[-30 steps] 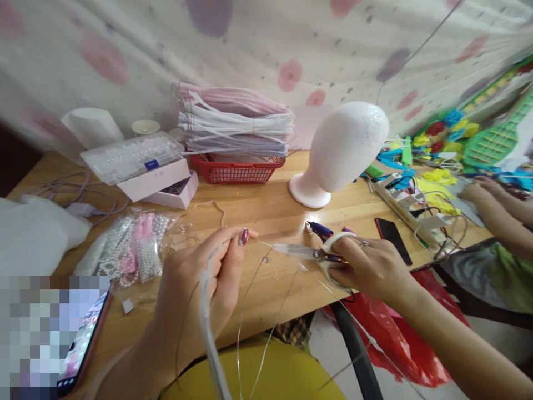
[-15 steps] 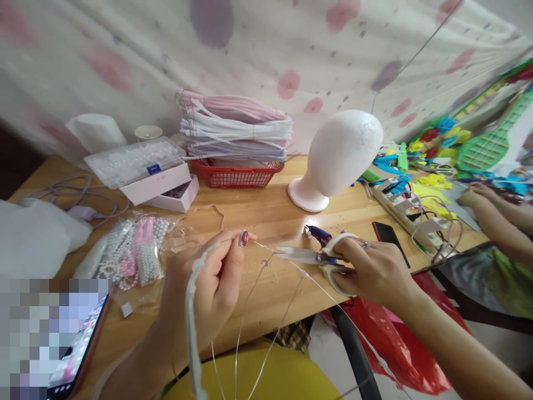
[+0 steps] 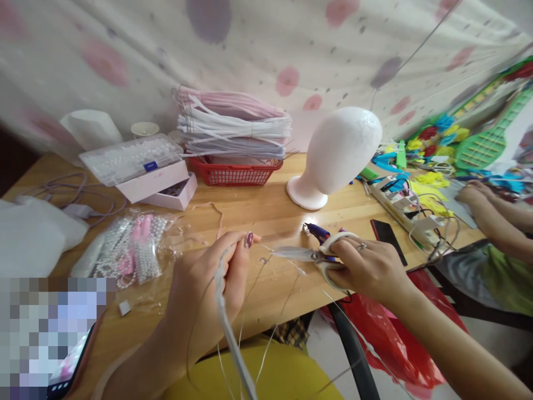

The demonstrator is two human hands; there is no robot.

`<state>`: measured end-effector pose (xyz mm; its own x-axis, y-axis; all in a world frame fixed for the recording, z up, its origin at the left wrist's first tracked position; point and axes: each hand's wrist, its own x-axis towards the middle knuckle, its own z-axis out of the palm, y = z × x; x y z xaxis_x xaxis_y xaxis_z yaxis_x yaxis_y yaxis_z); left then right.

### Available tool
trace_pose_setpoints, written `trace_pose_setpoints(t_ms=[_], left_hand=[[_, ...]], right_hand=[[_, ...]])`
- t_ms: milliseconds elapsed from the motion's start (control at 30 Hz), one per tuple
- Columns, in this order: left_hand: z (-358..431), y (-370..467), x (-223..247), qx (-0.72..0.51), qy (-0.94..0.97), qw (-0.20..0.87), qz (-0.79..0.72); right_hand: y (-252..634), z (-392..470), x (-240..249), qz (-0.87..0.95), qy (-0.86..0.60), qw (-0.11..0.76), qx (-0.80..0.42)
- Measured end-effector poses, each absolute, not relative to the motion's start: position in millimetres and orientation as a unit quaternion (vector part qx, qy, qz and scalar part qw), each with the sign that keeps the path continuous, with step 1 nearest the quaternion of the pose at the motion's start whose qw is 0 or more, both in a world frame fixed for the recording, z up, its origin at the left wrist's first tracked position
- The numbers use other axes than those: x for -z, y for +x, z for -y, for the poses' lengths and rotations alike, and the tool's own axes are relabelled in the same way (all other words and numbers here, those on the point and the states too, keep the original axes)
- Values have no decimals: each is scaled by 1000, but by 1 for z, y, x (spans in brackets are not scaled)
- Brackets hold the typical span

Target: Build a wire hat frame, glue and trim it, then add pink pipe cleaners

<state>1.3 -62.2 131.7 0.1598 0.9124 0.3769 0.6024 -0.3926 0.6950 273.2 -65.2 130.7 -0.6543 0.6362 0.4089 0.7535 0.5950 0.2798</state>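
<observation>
My left hand (image 3: 216,283) pinches a thin wire between thumb and index finger, and a white wrapped strand (image 3: 227,322) hangs down across its palm. My right hand (image 3: 366,266) has its fingers through the white handles of a pair of scissors (image 3: 295,254). The blades point left, with their tips by the wire just right of my left fingertips. Several thin wires (image 3: 283,308) run from there down over the table's front edge. Behind the scissors lies a blue glue gun (image 3: 317,232).
A white foam head (image 3: 341,150) stands behind. Left of it are a red basket (image 3: 237,173) with bundled strips, pink boxes (image 3: 156,183) and bagged beads (image 3: 145,250). To the right lie a phone (image 3: 388,240), a power strip (image 3: 400,211) and another person's hands (image 3: 474,194).
My left hand has shifted slightly right, and the white strand has swung to the right. The scissors have moved slightly left, their blades looking closer together.
</observation>
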Motion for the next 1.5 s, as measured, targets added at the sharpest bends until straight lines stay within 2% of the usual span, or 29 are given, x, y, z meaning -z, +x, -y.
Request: trace_pose_setpoints(t_ms=[200, 467, 667, 833, 967, 1500], left_hand=[[63, 2, -131, -395, 735, 191, -517], [62, 0, -133, -384, 746, 180, -513], [57, -3, -128, -400, 740, 156, -517], [55, -3, -127, -412, 741, 135, -513], [57, -2, -124, -416, 740, 159, -503], [61, 2, -123, -433, 740, 148, -493]], right_hand=[[276, 65, -129, 883, -406, 117, 206], [282, 62, -121, 885, -389, 152, 208], [283, 62, -124, 859, -435, 205, 174], [278, 65, -129, 869, -438, 154, 171], [278, 66, -126, 871, -443, 122, 175], [283, 62, -114, 873, -430, 122, 196]])
